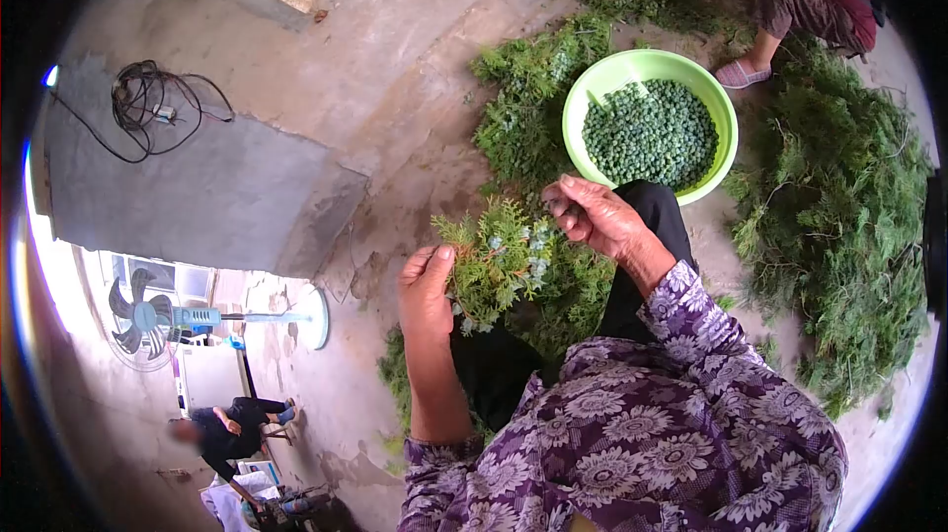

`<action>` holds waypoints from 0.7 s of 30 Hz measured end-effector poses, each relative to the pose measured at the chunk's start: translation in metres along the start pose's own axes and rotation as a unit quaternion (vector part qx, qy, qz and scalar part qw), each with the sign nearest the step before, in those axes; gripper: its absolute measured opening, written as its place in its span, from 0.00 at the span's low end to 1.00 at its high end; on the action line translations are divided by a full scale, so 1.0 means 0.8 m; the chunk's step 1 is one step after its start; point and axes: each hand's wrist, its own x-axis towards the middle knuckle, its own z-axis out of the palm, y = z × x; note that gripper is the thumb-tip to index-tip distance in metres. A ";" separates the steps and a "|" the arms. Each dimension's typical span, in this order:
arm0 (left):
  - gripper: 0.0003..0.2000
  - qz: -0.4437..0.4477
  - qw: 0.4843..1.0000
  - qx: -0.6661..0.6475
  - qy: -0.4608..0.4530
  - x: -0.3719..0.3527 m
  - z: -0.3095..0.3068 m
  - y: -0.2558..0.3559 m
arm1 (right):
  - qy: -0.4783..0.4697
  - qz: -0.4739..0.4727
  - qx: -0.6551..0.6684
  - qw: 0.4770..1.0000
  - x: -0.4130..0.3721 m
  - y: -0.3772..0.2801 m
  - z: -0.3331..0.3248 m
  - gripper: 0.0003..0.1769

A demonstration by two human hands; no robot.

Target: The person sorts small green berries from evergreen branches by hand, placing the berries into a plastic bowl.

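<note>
Sprig (497,261) in L fingers (437,266)

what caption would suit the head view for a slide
Left hand holding a leafy sprig, right hand near a light-green basin of small green pieces.

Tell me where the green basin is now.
In the head view, the green basin sits upper right, beyond the right hand, left of the large leafy pile.
</note>
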 end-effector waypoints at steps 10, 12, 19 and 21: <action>0.04 0.056 0.991 0.121 -0.014 -0.007 0.024 0.007 | -0.052 -0.154 -0.343 0.925 -0.028 0.000 0.060 0.06; 0.05 0.075 0.988 0.128 -0.037 -0.010 0.026 0.007 | -0.036 -0.143 -0.405 0.902 -0.030 -0.003 0.067 0.08; 0.04 0.084 0.970 0.223 -0.039 -0.022 0.026 0.010 | -0.068 -0.206 -0.509 0.833 -0.022 0.006 0.059 0.11; 0.04 0.078 0.966 0.238 -0.063 -0.022 0.026 0.012 | -0.072 -0.209 -0.520 0.825 -0.022 0.004 0.062 0.12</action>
